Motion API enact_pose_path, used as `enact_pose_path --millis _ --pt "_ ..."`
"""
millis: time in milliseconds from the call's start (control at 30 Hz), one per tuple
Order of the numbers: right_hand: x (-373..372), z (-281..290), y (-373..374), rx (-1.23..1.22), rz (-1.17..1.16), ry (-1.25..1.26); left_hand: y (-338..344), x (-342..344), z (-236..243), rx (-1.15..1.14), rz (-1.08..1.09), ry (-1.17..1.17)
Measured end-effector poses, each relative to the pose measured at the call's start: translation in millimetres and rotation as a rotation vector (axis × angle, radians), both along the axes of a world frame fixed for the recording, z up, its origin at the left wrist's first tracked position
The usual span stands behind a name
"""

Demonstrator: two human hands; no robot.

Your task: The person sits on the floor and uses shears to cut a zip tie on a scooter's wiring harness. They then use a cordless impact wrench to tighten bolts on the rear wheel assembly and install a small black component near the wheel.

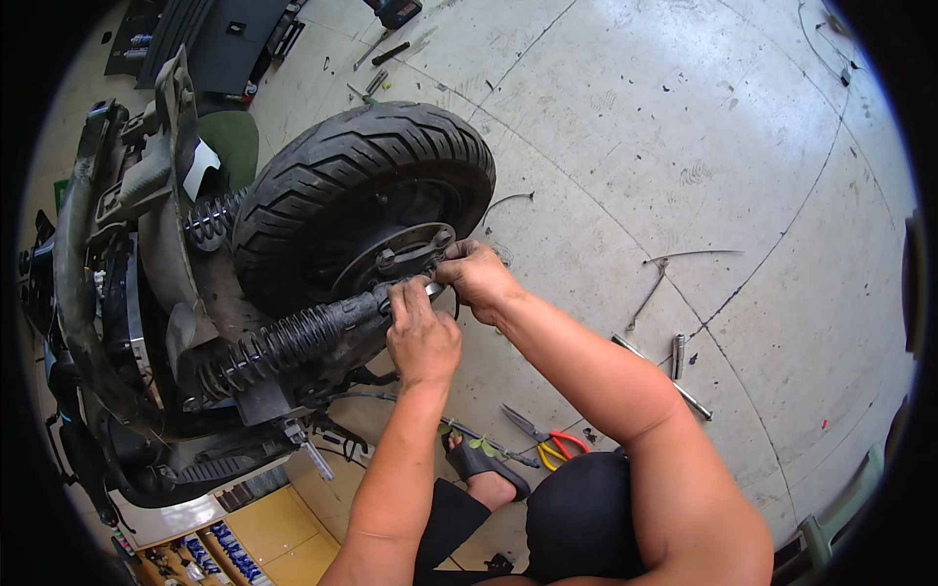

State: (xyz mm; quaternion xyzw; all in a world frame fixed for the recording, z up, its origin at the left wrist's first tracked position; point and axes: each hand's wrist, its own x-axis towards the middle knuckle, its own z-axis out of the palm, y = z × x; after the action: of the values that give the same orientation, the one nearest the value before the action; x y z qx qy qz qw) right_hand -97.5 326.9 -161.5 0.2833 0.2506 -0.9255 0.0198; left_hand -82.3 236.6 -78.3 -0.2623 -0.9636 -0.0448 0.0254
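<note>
Nearest us, our knee and sandalled foot rest on the concrete floor. Beyond them we see the scooter's rear wheel, its black tyre lifted, with a coil shock absorber running down to the hub. At bottom left a yellow tray holds small tools, cut off by the rim. Our left hand curls closed round the shock's lower end; our right hand pinches at the axle, what it grips hidden. Red-handled pliers lie nearby.

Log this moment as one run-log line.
left hand: gripping lower end of shock absorber | right hand: at wheel hub | tyre off scooter side | pliers on floor
</note>
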Motion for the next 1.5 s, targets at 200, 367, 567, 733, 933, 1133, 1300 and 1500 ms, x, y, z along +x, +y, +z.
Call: enact_pose_path --millis 200,367,567,733,933,1133,1300,1500 --pt "0 4 0 -0.168 0.037 -0.077 -1 1 0 0.004 0.013 -0.006" --pt "-6 -12 -7 -0.232 -0.005 0.016 2 2 1 0.007 -0.010 0.000" --pt "3 6 0 -0.093 0.036 -0.042 -1 1 1 0.012 0.020 -0.014" --pt "-5 0 -1 0.174 0.058 -0.038 -1 0 -1 0.007 0.029 -0.016" --pt "-5 -4 -22 0.215 -0.119 -0.077 -2 1 0 0.011 0.028 -0.027" --pt "-6 -1 -17 0.667 -0.042 -0.111 -1 4 0 0.005 0.004 -0.007" --pt "2 25 1 0.628 0.120 -0.135 -1 4 1 -0.017 0.024 -0.023" --pt "-4 8 1 0.293 0.223 -0.021 -2 2 2 -0.023 0.011 -0.019"
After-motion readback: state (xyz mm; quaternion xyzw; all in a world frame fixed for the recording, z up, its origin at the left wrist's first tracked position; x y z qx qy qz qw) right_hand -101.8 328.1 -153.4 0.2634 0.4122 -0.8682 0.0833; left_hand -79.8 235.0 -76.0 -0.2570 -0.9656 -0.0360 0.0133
